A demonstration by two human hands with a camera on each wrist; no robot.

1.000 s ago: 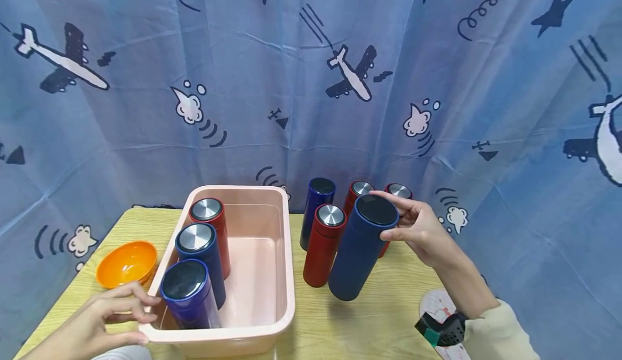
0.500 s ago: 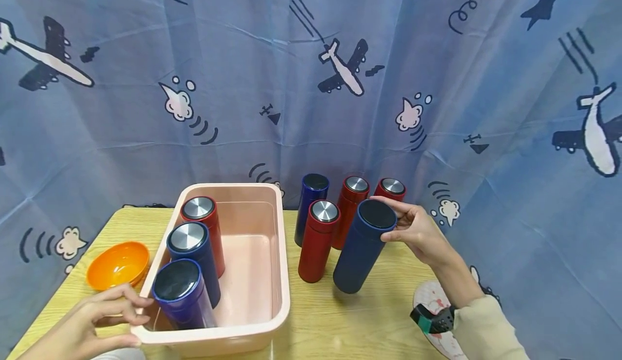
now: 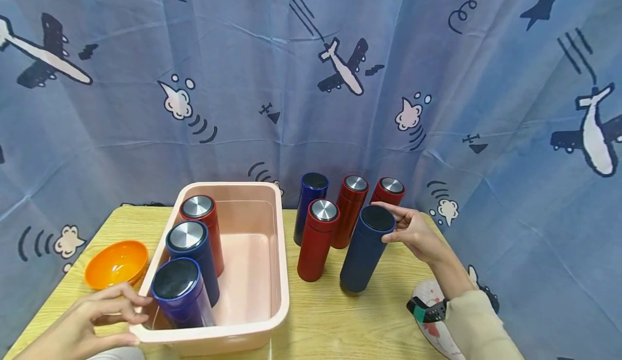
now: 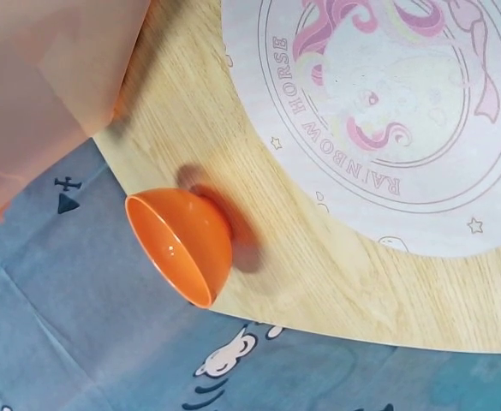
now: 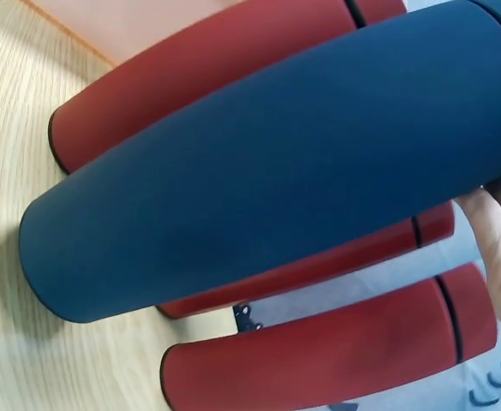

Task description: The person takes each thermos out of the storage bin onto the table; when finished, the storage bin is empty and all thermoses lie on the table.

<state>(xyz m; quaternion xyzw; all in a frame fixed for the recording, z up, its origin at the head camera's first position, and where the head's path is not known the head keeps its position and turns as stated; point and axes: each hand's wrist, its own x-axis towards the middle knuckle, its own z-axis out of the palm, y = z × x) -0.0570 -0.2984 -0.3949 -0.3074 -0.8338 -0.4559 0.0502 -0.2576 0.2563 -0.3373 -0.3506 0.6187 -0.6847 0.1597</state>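
My right hand [image 3: 419, 236] grips a dark blue thermos [image 3: 362, 260] near its black lid, thumb and fingers on either side. Its base is right at the tabletop, as the right wrist view also shows. Close beside it stands a red thermos [image 3: 316, 249] with a silver lid. At the near left corner of a pink plastic bin [image 3: 281, 263], my left hand [image 3: 104, 317] holds the rim. Along the bin's left side stand a red thermos [image 3: 214, 233], a blue silver-lidded thermos [image 3: 208, 260] and a glossy blue black-lidded thermos [image 3: 187, 308].
Behind the held thermos are a glossy blue thermos [image 3: 305, 209] and two red thermoses, one [image 3: 351, 209] left of the other [image 3: 384, 195]. An orange bowl [image 3: 116, 265] sits left of the bin. A printed round mat [image 4: 378, 171] lies near the bowl. A patterned curtain [image 3: 233, 106] hangs behind the table.
My right hand has lowered the dark blue thermos to the tabletop, slightly away from the red one beside it. The head view has shifted a little; my left hand stays at the bin's corner.
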